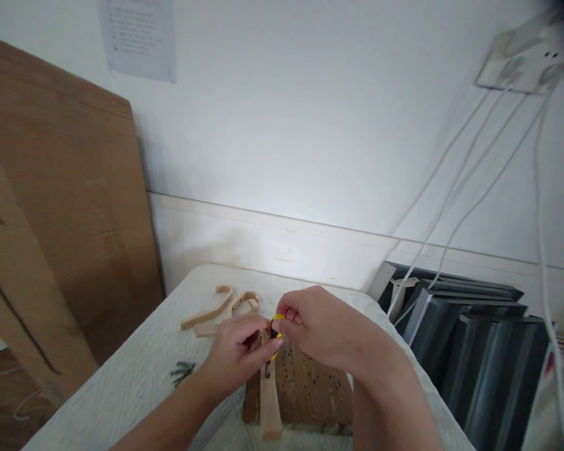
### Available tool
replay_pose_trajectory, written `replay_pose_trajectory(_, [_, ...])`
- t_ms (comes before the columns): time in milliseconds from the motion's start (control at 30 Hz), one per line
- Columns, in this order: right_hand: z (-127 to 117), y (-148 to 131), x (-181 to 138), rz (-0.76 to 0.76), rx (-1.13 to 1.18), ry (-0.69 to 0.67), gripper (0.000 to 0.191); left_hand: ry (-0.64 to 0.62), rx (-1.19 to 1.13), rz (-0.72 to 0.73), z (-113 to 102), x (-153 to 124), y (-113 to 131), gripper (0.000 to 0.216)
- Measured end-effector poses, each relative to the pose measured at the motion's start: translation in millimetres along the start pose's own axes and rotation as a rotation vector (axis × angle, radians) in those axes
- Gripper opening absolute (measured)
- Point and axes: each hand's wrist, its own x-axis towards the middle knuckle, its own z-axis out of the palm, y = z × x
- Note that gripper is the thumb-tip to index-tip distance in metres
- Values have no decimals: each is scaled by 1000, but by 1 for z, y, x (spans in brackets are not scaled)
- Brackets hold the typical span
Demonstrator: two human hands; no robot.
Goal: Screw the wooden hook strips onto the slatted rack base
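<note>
1. Cardboard, leaning on the wall at far left, beside the table
2. Table, white-covered, centre, pushed up to the wall
3. Dark panels, stacked on edge right of the table, white cables hanging over them from a socket high on the wall
4. Board, brown, pocked with small dark holes, flat on the table near its front edge
5. Right hand, above the board's far edge, fingers curled shut, thumb and forefinger pinching the top of the yellow object
6. Left hand, just left of the right hand, fingers closed, gripping the same object from below
7. Strip of pale wood, lying along the board's left side, far end hidden below the hands
8. Curved wood pieces, on the table behind the left hand
9. Screws, small dark heap left of the left wrist, apart from the board
10. Smallest, the yellow object, yellow with black, held between both hands just above the strip; contact with the strip impossible to tell
</note>
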Motion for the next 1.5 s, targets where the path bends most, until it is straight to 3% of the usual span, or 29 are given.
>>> replay_pose_trajectory(733, [-2, 1, -1, 79, -81, 17, 16, -40, -105, -46, 6, -1, 1, 33])
replay_pose_trajectory(1033, [-3, -1, 1, -87, -45, -15, 20, -42, -116, -84, 5, 2, 2, 32])
replay_pose_trajectory(1500, [0, 3, 10, 86, -123, 32, 22, 8, -81, -64, 6, -3, -9, 19])
